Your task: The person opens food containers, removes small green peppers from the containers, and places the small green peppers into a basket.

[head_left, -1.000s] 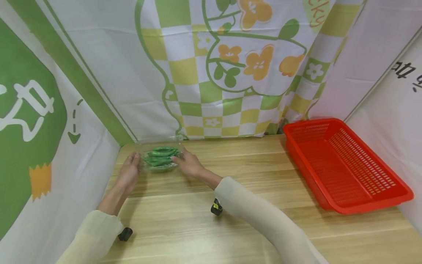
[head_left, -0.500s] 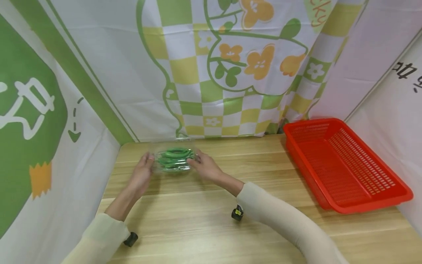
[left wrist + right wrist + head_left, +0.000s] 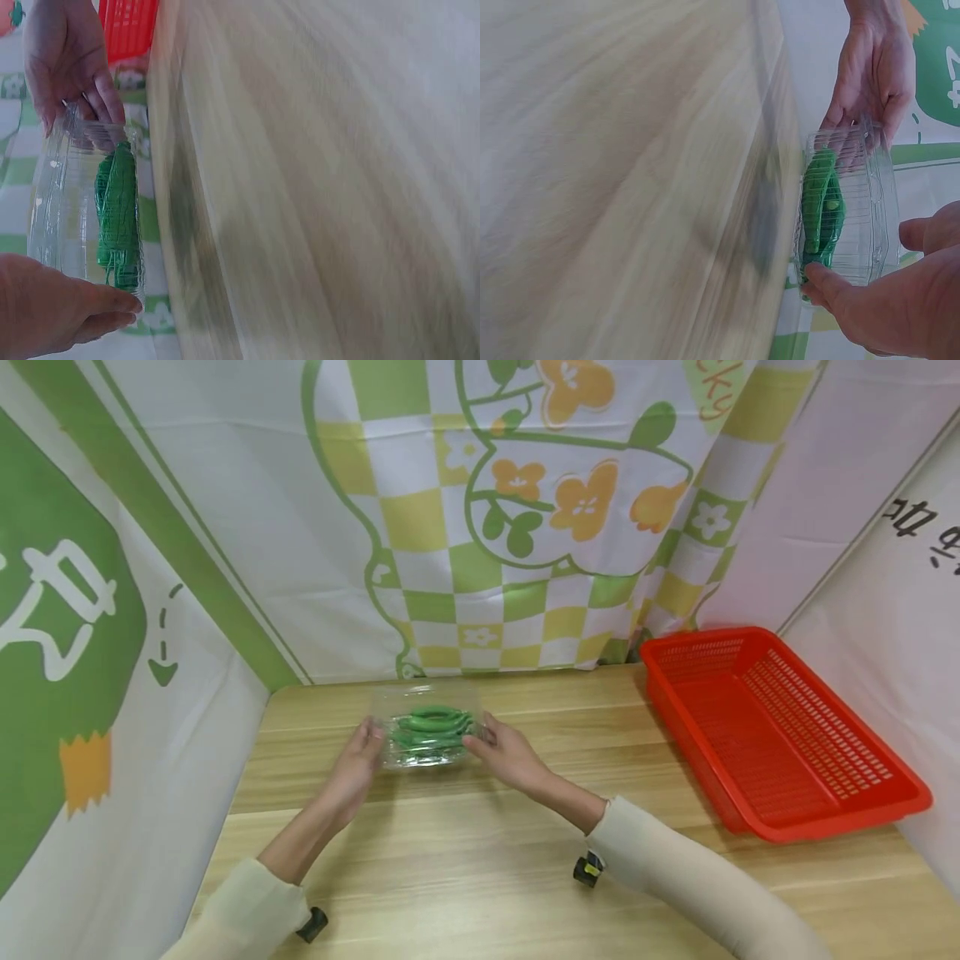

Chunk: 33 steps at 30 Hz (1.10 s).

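Observation:
A clear plastic clamshell box (image 3: 390,700) holds several long green peppers (image 3: 435,724). My left hand (image 3: 352,774) grips the box's left end, and my right hand (image 3: 516,760) grips the right end with the thumb on the near side. In the left wrist view the box (image 3: 79,217) hangs above the table between both hands. The right wrist view shows the peppers (image 3: 822,202) lying along the bottom of the box, seen through its ribbed wall. Some fingertips are hidden behind and under the plastic.
A red plastic basket (image 3: 738,768) with slotted sides stands on the right of the wooden table (image 3: 450,877). Printed cloth (image 3: 510,602) hangs along the table's back edge, and more cloth walls the left and right sides.
Both hands have carried the box of peppers to the right along the back of the table and slightly nearer to me. The red basket has stayed in place.

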### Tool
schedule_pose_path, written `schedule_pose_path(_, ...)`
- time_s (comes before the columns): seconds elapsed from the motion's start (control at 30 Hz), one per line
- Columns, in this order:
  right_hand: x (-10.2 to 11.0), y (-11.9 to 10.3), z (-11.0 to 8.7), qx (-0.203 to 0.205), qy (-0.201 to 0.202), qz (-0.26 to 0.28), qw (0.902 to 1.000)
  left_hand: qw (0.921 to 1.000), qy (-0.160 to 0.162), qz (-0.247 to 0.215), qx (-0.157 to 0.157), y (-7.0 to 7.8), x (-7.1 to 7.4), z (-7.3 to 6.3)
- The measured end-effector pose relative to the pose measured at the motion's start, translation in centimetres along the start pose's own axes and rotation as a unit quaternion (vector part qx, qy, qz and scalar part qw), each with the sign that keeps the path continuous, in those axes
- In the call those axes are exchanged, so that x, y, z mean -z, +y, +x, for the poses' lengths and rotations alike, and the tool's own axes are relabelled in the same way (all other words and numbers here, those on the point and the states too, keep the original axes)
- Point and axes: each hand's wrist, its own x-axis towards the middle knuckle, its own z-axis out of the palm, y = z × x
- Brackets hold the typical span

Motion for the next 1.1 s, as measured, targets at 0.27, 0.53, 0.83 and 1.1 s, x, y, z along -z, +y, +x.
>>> schedule_pose_path(0.27, 1.6, 1.2, -2.7, 0.008, 0.019, -0.016, 0.9997, 0.9996, -0.017, 0.02, 0.003, -0.4, -2.5, -0.9)
schedule_pose_path(0.53, 3.0, 2.0, -5.2, 0.004, 0.021, -0.009, 0.9997, 0.9989, -0.026, 0.034, 0.016, -0.8, -4.8, -1.8)
schedule_pose_path(0.83, 3.1, 2.9, -7.0, 0.012, 0.027, -0.022, 0.9993, 0.9975, -0.032, 0.058, 0.024, -1.6, -6.1, -2.7)
schedule_pose_path(1.1, 2.9, 3.6, -8.2, 0.016, 0.036, -0.031, 0.9988, 0.997, -0.022, 0.067, 0.032, -2.0, -6.9, -3.5)
